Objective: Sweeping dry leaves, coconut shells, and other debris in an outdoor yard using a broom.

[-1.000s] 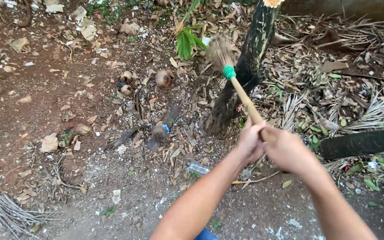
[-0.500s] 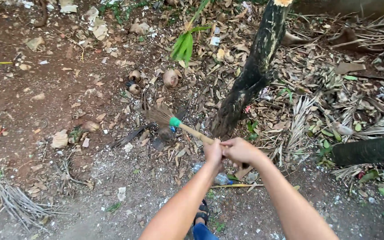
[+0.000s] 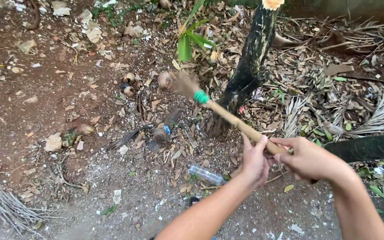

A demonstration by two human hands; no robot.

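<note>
Head view: both hands, left hand [image 3: 255, 161] and right hand [image 3: 310, 159], have their grip wrapped around a wooden broom handle [image 3: 236, 122]. Its blurred bristle head [image 3: 184, 84], bound by a green band, hangs over dry leaves beside a dark tree trunk [image 3: 250, 66]. A clear plastic bottle [image 3: 206, 174] lies on the gritty ground below.

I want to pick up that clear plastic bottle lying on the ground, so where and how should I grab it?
Probably grip the plastic bottle around its middle, coming from above. It lies flat on its side on bare dirt, so its rounded flanks look open to fingers.
</note>
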